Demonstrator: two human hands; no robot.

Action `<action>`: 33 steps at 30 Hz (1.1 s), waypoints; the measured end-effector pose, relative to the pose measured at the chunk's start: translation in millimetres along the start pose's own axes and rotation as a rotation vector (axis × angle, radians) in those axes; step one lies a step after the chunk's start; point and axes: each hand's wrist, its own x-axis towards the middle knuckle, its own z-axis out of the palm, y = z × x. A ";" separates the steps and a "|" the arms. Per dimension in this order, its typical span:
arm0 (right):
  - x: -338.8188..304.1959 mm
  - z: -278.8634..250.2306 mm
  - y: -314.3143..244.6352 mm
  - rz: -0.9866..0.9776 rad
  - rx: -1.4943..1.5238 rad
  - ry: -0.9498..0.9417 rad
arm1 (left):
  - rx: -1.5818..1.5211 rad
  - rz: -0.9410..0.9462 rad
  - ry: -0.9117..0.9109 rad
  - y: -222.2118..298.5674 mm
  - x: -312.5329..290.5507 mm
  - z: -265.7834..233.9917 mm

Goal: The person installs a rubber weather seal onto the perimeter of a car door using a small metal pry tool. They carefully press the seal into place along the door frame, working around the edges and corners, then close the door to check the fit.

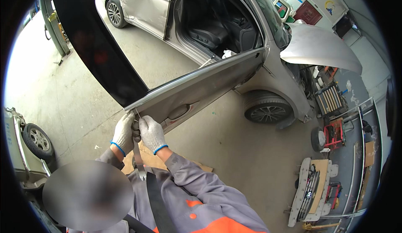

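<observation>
Two hands, the left hand (123, 133) and the right hand (152, 135), in whitish knit gloves (155, 141) with blue cuffs, meet at the rear edge of a car door (211, 84) that stands swung out from a silver-grey car (276, 76), just below the corner where the glossy black window pillar (98, 51) ends. The right hand's fingers are bunched and seem to pinch a thin pale rod (138, 113) against the door's corner; the left hand's are curled close beside them, but the gloves hide what they press on, so I cannot tell whether they grip the edge or the rod. A flat band (138, 160) hangs just under the hands, and whether either glove holds it is unclear. As a judgement, the door is heavy and rigid, yet likely to swing easily on its hinges, so it is best steadied by the thick rear edge or the handle (179, 111). The black pillar looks smooth, slippery and easy to scratch, and the bright strip (159, 92) along the window base would probably bend if levered. The rod looks light and stiff, best pinched near its end; knit fabric may slip on it.
</observation>
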 end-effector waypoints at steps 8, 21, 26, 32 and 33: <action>1.3 7.3 17.3 -0.213 -0.178 0.134 | 0.049 0.158 0.069 -21.4 -16.9 -7.7; 3.7 5.6 22.8 -0.134 -0.065 0.037 | -0.016 -0.130 0.000 -18.6 -31.5 -1.9; 9.0 6.5 35.2 -0.271 0.058 0.028 | 0.067 -0.083 0.022 -13.0 -32.7 2.4; -2.0 11.1 9.6 -0.238 -0.280 0.149 | 0.137 0.035 0.062 -16.7 -33.0 1.3; -1.4 9.6 9.2 -0.224 -0.338 0.153 | 0.144 0.053 0.077 -19.7 -31.0 3.2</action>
